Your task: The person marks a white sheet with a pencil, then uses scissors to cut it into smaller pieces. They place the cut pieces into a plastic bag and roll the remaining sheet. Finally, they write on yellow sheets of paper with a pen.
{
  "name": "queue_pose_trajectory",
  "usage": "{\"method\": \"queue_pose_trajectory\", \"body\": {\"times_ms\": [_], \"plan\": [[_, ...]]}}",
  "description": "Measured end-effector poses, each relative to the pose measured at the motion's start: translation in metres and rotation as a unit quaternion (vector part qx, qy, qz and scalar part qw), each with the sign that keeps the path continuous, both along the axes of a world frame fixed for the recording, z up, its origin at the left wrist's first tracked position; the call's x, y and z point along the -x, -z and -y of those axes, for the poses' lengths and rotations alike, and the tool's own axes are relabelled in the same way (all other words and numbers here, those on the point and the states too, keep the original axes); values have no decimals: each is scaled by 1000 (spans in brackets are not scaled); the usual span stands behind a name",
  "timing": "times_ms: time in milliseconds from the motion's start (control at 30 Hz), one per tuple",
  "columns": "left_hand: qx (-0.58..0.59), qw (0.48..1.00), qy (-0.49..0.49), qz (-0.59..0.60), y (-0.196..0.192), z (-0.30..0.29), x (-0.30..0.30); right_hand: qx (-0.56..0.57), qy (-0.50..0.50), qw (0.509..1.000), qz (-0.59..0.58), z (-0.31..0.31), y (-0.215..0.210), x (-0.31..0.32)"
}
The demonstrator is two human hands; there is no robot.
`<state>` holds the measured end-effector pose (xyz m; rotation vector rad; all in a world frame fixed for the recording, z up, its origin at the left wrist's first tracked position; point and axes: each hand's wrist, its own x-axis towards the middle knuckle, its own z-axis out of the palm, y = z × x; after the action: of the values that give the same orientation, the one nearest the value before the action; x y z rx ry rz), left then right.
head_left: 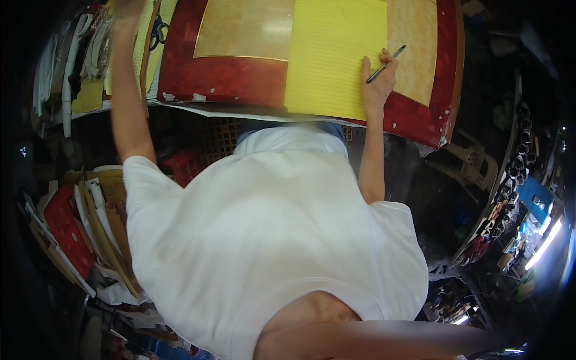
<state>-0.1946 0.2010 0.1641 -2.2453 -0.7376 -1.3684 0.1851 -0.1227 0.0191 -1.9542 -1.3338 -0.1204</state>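
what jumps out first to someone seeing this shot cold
The bright yellow sheet at top centre, lying on a red-bordered table, catches the eye first. At the sheet's right edge the right hand holds a dark pen. The white T-shirt fills the middle, while the left hand reaches up to the top-left edge.

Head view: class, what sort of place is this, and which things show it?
Probably a small craft workshop: a yellow sheet lies on a red-bordered table, stacked sheet materials crowd the side, and scissors lie nearby.
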Motion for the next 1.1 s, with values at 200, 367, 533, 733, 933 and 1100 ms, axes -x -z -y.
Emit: {"method": "queue_pose_trajectory", "body": {"times_ms": [200, 367, 533, 733, 933, 1100], "plan": [[239, 952, -11, -193, 126, 150, -51, 48, 44, 997, 35, -6, -1, -21], [331, 935, 12, -129, 147, 211, -44, 50, 47, 998, -11, -3, 1, -22], [351, 932, 18, -93, 144, 228, -42, 25, 36, 999, -26, -6, 2, -24], [341, 928, 93, 117, 141, 247, -55, -3, 28, 998, -57, -7, 4, -32], [458, 873, 49, -160, 130, 251, -53, 59, -4, 998, 7, -9, -5, -53], [529, 817, 148, -177, 100, 245, -49, 20, 26, 999, -12, -10, 4, -51]]}}
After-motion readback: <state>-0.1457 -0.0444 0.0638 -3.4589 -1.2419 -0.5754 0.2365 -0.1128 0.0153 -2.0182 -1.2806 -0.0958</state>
